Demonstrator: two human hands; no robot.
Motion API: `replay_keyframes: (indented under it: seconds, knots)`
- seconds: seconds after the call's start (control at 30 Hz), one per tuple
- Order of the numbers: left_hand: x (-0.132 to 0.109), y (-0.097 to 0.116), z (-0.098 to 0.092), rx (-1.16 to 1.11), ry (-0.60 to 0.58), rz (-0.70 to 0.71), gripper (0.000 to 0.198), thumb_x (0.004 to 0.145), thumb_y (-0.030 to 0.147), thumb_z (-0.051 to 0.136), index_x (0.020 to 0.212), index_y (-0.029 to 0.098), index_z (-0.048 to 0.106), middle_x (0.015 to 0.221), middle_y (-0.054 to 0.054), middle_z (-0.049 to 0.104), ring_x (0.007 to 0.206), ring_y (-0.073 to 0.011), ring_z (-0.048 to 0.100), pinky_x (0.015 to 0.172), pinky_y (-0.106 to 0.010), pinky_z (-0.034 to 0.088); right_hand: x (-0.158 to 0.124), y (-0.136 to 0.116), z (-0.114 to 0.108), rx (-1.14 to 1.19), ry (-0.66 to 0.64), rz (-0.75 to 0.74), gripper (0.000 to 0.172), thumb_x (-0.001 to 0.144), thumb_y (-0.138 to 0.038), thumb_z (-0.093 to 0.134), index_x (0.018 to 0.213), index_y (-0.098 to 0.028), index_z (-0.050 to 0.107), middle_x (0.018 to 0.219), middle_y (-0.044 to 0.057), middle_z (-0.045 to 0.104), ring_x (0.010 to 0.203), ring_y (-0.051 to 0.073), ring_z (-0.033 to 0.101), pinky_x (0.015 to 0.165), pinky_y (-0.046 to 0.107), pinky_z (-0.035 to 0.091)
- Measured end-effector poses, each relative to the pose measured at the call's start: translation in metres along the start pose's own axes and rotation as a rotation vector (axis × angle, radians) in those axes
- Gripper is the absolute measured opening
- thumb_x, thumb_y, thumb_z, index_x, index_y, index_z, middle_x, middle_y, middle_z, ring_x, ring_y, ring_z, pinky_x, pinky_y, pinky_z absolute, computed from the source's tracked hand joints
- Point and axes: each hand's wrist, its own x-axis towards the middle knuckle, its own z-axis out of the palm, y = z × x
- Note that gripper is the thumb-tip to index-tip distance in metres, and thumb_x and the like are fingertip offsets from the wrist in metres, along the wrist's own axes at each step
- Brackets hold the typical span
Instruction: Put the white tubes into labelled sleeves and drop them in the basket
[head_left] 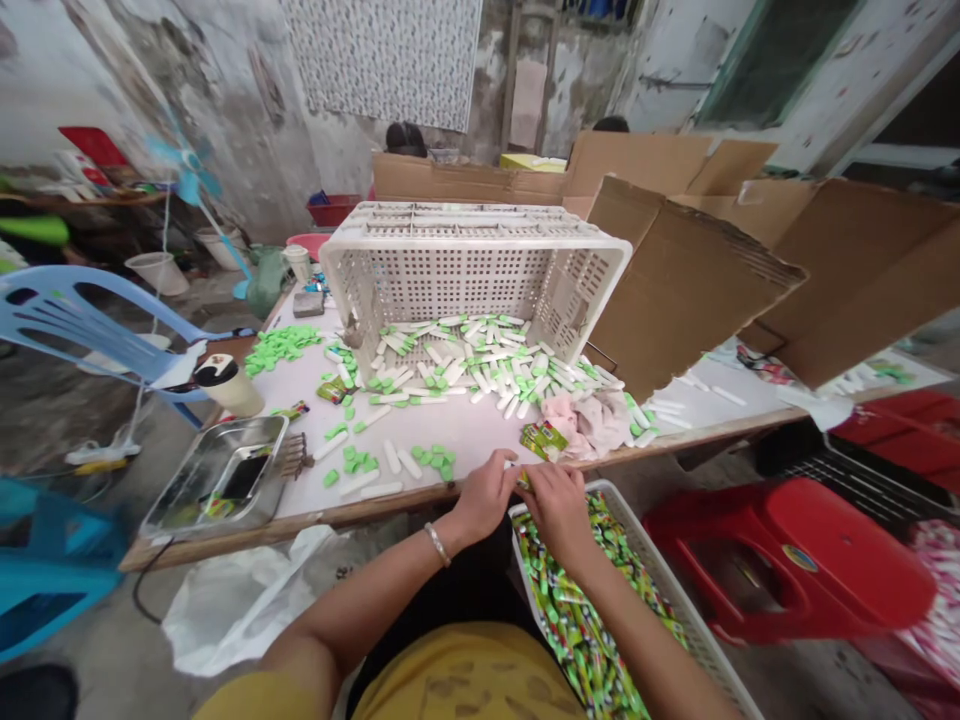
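Left hand (484,497) and right hand (559,505) are being held closed around a wrapper (524,482) by the table's (472,430) open front edge.

- A mustard-yellow top (480,650), its front scattered with darker, leaf-like marks.
- On the left arm, a short sleeve (259,697) in the same yellow.
- A slim, silvery bracelet (437,543) circling the left wrist, too small to make out finely.
- Black cloth (466,590) over the lap.
- Bare hands (484,495).

Glossy wrappers (544,440); shiny metal tray (255,508); matt brown cardboard (675,285).
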Motion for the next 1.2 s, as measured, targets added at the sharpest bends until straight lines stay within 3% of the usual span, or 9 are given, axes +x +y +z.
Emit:
replay_keyframes:
  seconds: [0.13, 0.27, 0.43, 0.53, 0.67, 0.8, 0.9, 1.03, 1.2]
  knots:
    - [-0.007, -0.003, 0.018, 0.098, -0.099, 0.060, 0.031, 0.090, 0.038, 0.028, 0.106, 0.018, 0.046, 0.082, -0.003, 0.061, 0.074, -0.0156, 0.057, 0.069, -0.026, 0.040, -0.010, 0.000, 0.003, 0.018, -0.014, 0.012, 0.020, 0.085, -0.019, 0.042, 0.096, -0.016, 0.059, 0.085, 0.008, 0.064, 0.082, 0.020, 0.052, 0.076, 0.032, 0.028]
    - [0.012, -0.033, 0.016, 0.243, -0.199, 0.070, 0.031, 0.090, 0.037, 0.030, 0.108, 0.020, 0.047, 0.090, -0.003, 0.061, 0.081, -0.0153, 0.056, 0.073, -0.026, 0.040, -0.050, 0.023, 0.021, -0.003, -0.169, 0.136, 0.020, 0.085, -0.025, 0.045, 0.098, -0.018, 0.059, 0.082, 0.007, 0.066, 0.080, 0.021, 0.056, 0.074, 0.032, 0.031]
    - [0.083, -0.095, -0.047, 0.709, -0.085, -0.143, 0.026, 0.087, 0.019, 0.031, 0.093, 0.014, 0.056, 0.099, -0.010, 0.057, 0.096, -0.0206, 0.049, 0.085, -0.031, 0.036, -0.125, 0.085, 0.046, -0.224, -0.640, 0.507, 0.029, 0.071, -0.023, 0.061, 0.100, -0.020, 0.060, 0.092, 0.011, 0.066, 0.091, 0.029, 0.059, 0.071, 0.037, 0.037]
    - [0.117, -0.128, -0.087, 0.813, -0.003, -0.238, 0.033, 0.084, 0.009, 0.026, 0.103, 0.007, 0.052, 0.108, -0.020, 0.051, 0.105, -0.0284, 0.042, 0.084, -0.040, 0.035, -0.138, 0.116, 0.049, -0.353, -0.623, 0.657, 0.047, 0.066, -0.023, 0.066, 0.112, -0.021, 0.055, 0.111, 0.016, 0.059, 0.102, 0.033, 0.053, 0.073, 0.042, 0.038]
    - [0.135, -0.156, -0.106, 0.900, 0.007, -0.281, 0.036, 0.082, 0.006, 0.026, 0.104, 0.007, 0.053, 0.107, -0.021, 0.052, 0.107, -0.0316, 0.041, 0.082, -0.044, 0.035, -0.086, 0.131, 0.044, -0.293, -0.404, 0.524, 0.022, 0.081, -0.026, 0.050, 0.098, -0.020, 0.062, 0.097, 0.011, 0.063, 0.093, 0.025, 0.056, 0.073, 0.036, 0.036]
    - [0.138, -0.168, -0.105, 0.954, -0.028, -0.265, 0.035, 0.081, 0.005, 0.027, 0.098, 0.008, 0.058, 0.104, -0.019, 0.054, 0.106, -0.0312, 0.042, 0.084, -0.044, 0.034, 0.001, 0.125, 0.054, -0.210, -0.240, 0.386, 0.022, 0.086, -0.025, 0.044, 0.088, -0.019, 0.065, 0.087, 0.008, 0.064, 0.090, 0.021, 0.055, 0.074, 0.031, 0.033]
    - [0.134, -0.174, -0.108, 0.974, -0.058, -0.265, 0.033, 0.080, 0.006, 0.031, 0.093, 0.009, 0.061, 0.104, -0.019, 0.055, 0.106, -0.0317, 0.043, 0.084, -0.045, 0.033, 0.047, 0.122, 0.073, -0.265, -0.185, 0.450, 0.022, 0.083, -0.028, 0.048, 0.094, -0.016, 0.063, 0.097, 0.013, 0.062, 0.098, 0.025, 0.051, 0.077, 0.035, 0.033]
    - [0.123, -0.182, -0.119, 0.966, -0.082, -0.307, 0.028, 0.077, 0.006, 0.036, 0.089, 0.010, 0.061, 0.101, -0.018, 0.057, 0.105, -0.0305, 0.044, 0.084, -0.044, 0.034, 0.070, 0.124, 0.097, -0.247, -0.261, 0.628, 0.027, 0.079, -0.028, 0.054, 0.097, -0.010, 0.063, 0.101, 0.017, 0.061, 0.096, 0.028, 0.053, 0.078, 0.039, 0.034]
    - [0.108, -0.187, -0.128, 0.870, -0.069, -0.337, 0.017, 0.076, 0.013, 0.046, 0.089, 0.013, 0.058, 0.102, -0.013, 0.056, 0.104, -0.0258, 0.046, 0.084, -0.037, 0.035, 0.071, 0.135, 0.101, -0.163, -0.298, 0.630, 0.026, 0.084, -0.027, 0.047, 0.092, -0.014, 0.068, 0.095, 0.015, 0.065, 0.085, 0.026, 0.059, 0.075, 0.037, 0.037]
